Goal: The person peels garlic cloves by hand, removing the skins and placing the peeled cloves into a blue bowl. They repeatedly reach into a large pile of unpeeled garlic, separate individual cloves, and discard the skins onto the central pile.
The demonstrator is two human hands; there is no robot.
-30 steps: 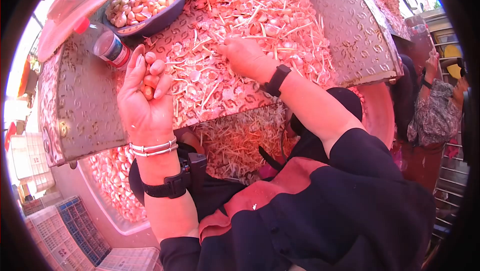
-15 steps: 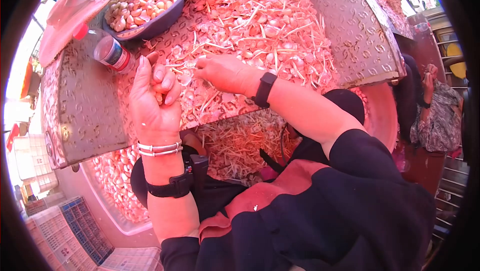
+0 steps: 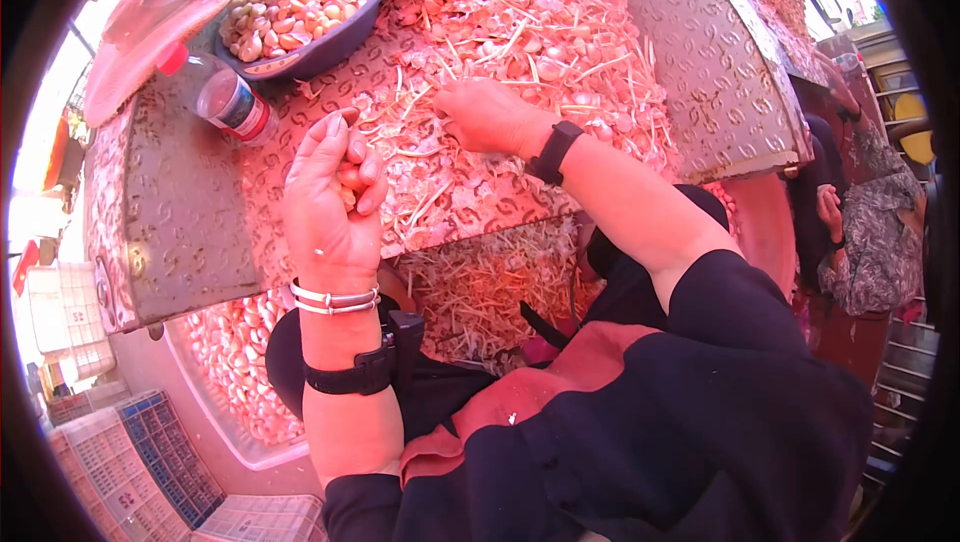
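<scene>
Across the patterned surface (image 3: 180,242) I saw 1 blue bowl (image 3: 340,48), 1 bottle (image 3: 238,110) and 1 heap of peelings (image 3: 530,17). Of the 2 hands, the left hand (image 3: 335,197) curled around garlic cloves (image 3: 349,180), left of the right hand (image 3: 490,119), their number hidden by fingers. They looked pale and smooth. The right bunched narrowly above the peelings; I couldn't tell whether it held anything.

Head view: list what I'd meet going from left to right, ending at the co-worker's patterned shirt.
White plastic crate → red-capped plastic bottle → left hand → right hand → co-worker's patterned shirt.
</scene>
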